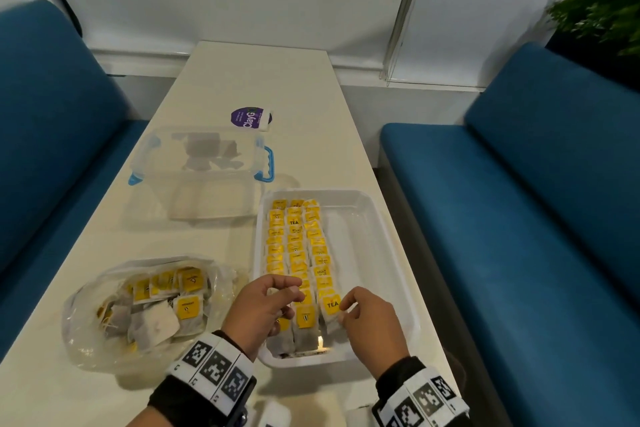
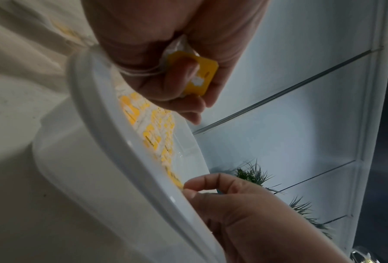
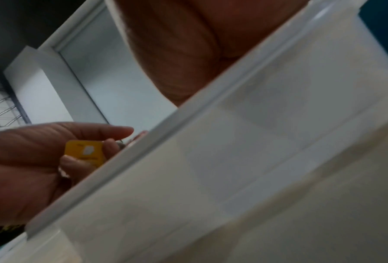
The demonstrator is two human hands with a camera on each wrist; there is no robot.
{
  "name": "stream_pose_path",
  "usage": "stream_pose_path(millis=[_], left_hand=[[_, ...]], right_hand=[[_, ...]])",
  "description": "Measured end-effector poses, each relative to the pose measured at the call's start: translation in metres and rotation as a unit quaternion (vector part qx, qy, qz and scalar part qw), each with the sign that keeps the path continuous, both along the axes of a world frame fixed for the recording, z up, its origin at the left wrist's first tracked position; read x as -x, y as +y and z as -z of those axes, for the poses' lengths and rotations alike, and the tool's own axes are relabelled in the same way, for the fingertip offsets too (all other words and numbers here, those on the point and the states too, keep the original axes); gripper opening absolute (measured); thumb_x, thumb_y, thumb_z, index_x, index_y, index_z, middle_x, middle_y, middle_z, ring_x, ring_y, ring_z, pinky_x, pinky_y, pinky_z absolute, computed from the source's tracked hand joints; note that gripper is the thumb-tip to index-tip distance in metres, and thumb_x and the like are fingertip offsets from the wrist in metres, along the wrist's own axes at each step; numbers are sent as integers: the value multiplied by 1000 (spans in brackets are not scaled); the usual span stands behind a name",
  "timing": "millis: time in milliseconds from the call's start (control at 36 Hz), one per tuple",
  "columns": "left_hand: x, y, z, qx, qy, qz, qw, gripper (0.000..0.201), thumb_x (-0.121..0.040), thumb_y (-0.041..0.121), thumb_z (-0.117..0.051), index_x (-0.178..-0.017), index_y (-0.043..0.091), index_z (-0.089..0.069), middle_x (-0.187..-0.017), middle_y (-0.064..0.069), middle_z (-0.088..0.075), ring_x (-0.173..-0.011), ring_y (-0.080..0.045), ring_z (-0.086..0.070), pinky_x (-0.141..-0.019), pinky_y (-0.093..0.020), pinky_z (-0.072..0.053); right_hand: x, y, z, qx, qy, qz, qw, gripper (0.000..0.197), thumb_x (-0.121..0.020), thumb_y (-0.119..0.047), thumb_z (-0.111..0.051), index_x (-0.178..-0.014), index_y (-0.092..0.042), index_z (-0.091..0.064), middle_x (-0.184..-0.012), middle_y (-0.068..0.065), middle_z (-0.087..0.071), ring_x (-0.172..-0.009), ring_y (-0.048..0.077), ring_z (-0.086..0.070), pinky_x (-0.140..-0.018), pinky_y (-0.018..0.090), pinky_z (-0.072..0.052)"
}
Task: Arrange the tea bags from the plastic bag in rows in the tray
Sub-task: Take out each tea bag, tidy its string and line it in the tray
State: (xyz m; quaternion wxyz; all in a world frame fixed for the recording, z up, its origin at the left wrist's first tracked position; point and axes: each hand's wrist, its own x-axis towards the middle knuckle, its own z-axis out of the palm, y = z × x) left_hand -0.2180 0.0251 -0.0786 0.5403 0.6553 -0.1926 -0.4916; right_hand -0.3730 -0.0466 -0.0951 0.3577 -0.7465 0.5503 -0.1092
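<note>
Grip: my left hand (image 1: 263,308) curls round a tea bag (image 2: 196,75); right hand (image 1: 367,319) pinches another's corner.
Risk: nudging the lower-centre rows (image 1: 298,253) crooked.

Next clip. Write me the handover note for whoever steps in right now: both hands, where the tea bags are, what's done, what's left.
Left hand: grips a tea bag over the tray's near end.
Right hand: pinches the nearest bag of the right-hand row, setting it in place.
Tray: three rows of bags fill its left part; the right part is bare.
Plastic bag, left of the tray: many bags left inside.
Left: place the held bag, then start further rows.
</note>
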Motion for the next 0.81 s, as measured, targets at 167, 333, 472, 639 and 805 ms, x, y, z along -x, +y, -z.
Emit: stream_pose_path(millis=[167, 333, 472, 639, 805], left_hand=[[0, 1, 0, -5, -5, 1, 1000, 10, -90, 5, -55, -93, 8, -65, -77, -7, -66, -46, -7, -49, -35, -15, -27], [0, 1, -2, -9, -3, 16, 1000, 14, -93, 6, -50, -94, 7, -64, -77, -8, -64, -48, -10, -48, -34, -15, -26], [0, -2, -5, -9, 48, 2, 999, 27, -100, 15, -37, -95, 8, -62, -76, -9, -63, -45, -10, -49, -35, -14, -25], [3, -3, -11, -1, 96, -13, 995, 34, -101, 24, -31, -98, 11, -62, -79, -9, -68, -51, -14, -57, -44, -18, -31], [3, -6, -20, 30, 186, -32, 982, 35, -102, 26, -32, -103, 8, -62, -83, -13, -65, -52, -18, -59, -51, -26, -51]], right_hand=[[-7, 0, 2, 10, 69, -50, 996, 20, -86, -10, -46, -86, -27, -57, -81, -8, -55, -77, 13, -55, -68, 24, -44], [-10, -1, 4, 7, 113, -99, 989, 23, -83, -12, -48, -88, -28, -64, -85, -10, -54, -79, 12, -51, -66, 23, -38], [-10, -2, 2, 9, 117, -101, 988, 25, -85, -14, -51, -90, -27, -72, -86, -8, -53, -96, 14, -55, -72, 23, -40], [-13, -2, -31, 37, -29, -88, 995, 8, -86, -25, -60, -80, -27, -64, -85, -8, -54, -84, 7, -53, -71, 20, -40], [-27, 10, -62, 0, -173, -150, 973, 24, -78, -5, -66, -82, -28, -70, -82, -6, -62, -68, 1, -54, -69, 14, -45]])
